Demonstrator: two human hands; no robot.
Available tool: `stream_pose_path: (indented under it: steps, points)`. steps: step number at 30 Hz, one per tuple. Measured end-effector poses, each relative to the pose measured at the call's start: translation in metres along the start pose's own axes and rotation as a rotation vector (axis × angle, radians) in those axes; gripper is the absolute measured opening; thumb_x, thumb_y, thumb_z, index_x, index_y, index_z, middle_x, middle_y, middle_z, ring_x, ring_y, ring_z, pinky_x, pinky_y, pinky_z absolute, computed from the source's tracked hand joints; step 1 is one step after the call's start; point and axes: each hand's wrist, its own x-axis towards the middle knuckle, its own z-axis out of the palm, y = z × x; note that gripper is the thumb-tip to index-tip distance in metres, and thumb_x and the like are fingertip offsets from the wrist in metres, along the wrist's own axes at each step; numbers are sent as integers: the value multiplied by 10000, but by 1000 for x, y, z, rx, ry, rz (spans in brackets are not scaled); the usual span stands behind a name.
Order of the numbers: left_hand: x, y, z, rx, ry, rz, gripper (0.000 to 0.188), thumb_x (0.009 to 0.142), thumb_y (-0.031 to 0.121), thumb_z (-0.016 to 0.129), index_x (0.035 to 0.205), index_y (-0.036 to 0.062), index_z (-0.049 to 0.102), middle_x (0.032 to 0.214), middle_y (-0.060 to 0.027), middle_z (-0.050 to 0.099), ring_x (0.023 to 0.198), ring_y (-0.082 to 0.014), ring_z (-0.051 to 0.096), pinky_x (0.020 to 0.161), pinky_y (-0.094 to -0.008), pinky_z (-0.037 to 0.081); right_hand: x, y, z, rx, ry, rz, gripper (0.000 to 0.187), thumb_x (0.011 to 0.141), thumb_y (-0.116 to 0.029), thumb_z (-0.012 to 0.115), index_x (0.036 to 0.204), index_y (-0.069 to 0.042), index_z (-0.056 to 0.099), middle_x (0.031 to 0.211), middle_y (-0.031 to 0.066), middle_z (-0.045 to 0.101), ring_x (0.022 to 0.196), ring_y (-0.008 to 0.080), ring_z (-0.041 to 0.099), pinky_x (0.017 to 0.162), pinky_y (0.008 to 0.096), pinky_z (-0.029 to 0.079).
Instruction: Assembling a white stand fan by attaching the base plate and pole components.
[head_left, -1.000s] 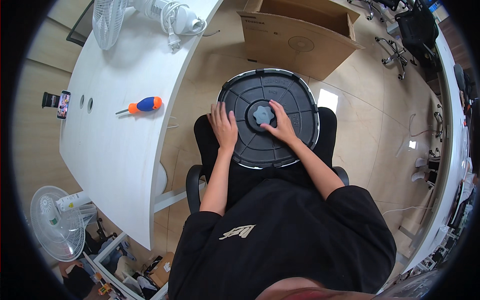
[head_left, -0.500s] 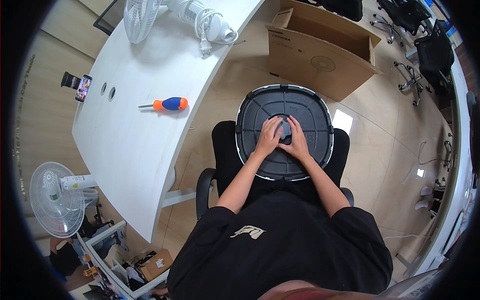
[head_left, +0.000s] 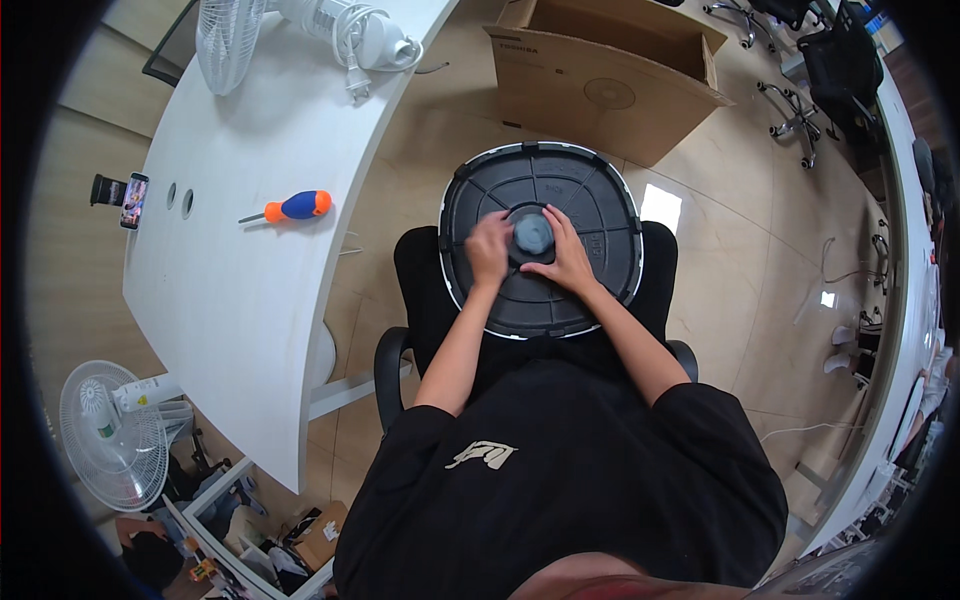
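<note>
A rounded dark grey base, ribbed on its upward face and edged in white, lies across my lap. It looks like the underside of a fan's base. At its middle, inside a round recess, sits a grey-blue knob. My right hand rests at the recess, thumb and fingers spread wide around the knob's right side; whether they touch the knob is unclear. Just left of the knob is my left hand, its fingers bent and smeared by motion, so its grip cannot be made out.
On the white table to the left lie an orange and blue screwdriver and a white fan part with a coiled cord. An open cardboard box stands ahead on the floor. A fan is at the lower left.
My left hand has come off the knob to the left, uncovering it. The right hand stays around the knob's right side. The whole view has shifted slightly.
</note>
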Motion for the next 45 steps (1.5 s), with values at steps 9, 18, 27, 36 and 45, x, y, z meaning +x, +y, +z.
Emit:
stream_pose_path:
  steps: [9, 18, 27, 36, 45]
  points:
    - [-2, 2, 1, -18, -90, 35, 379, 1047, 293, 378, 1037, 25, 646, 967, -123, 685, 939, -332, 636, 864, -446, 453, 0, 0, -1, -13, -4, -5, 1149, 565, -421, 930, 1471, -26, 344, 1497, 209, 375, 1362, 396, 412, 1121, 457, 369]
    - [-3, -23, -21, -496, -2, -268, 622, 1070, 384, 369, 616, 2, 555, 535, -48, 505, 478, -141, 448, 493, -329, 333, 0, -2, -2, 1, 15, 6, 1141, 572, -421, 922, 1468, -19, 340, 1484, 215, 377, 1357, 405, 404, 1127, 452, 360]
    - [19, 24, 13, -59, 130, 327, 437, 1068, 342, 377, 1012, 24, 672, 788, -111, 706, 772, -299, 689, 791, -384, 533, 0, -1, -3, -5, 5, 20, 1154, 573, -420, 923, 1476, -24, 323, 1492, 212, 363, 1359, 405, 401, 1126, 452, 363]
    - [32, 14, -36, -216, 3, -287, 647, 1081, 416, 319, 605, 19, 504, 442, -48, 425, 433, -174, 486, 484, -331, 368, 1, 0, -5, 13, 19, 38, 1177, 572, -432, 922, 1485, -22, 303, 1499, 212, 343, 1369, 412, 390, 1130, 455, 361]
    - [30, 22, -14, -39, -91, -294, 574, 1085, 363, 328, 813, -18, 658, 721, -129, 663, 664, -219, 619, 645, -380, 460, -1, 3, -3, 54, 47, 50, 1243, 560, -426, 932, 1514, -40, 235, 1522, 216, 295, 1380, 420, 375, 1132, 460, 369]
